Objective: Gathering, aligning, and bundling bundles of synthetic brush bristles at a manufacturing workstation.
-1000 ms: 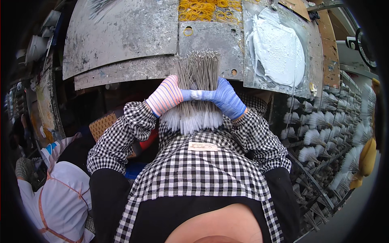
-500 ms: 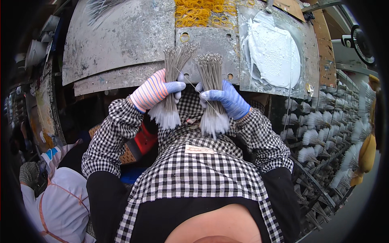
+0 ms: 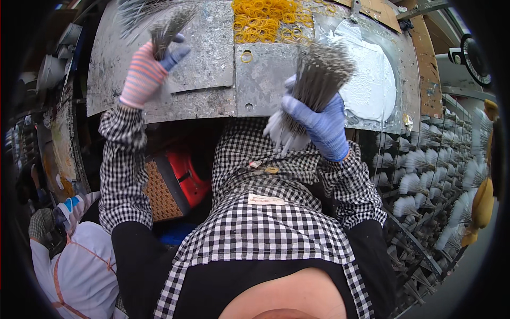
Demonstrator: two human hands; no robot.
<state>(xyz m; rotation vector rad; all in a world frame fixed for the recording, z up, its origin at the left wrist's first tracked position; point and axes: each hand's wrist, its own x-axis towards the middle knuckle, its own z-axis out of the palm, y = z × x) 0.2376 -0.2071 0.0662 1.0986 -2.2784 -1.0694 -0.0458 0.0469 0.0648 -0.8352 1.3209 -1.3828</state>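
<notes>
The right hand (image 3: 319, 125) in a blue glove is closed around a bundle of thin grey sticks (image 3: 319, 74), white tufted ends (image 3: 281, 135) hanging down, held above the near edge of the metal worktop (image 3: 212, 69). The left hand (image 3: 149, 72) in a striped glove clutches a smaller bundle (image 3: 167, 29) toward the worktop's far left corner, keeping the two lots apart. Yellow rubber bands (image 3: 263, 21) lie at the far edge, within reach.
</notes>
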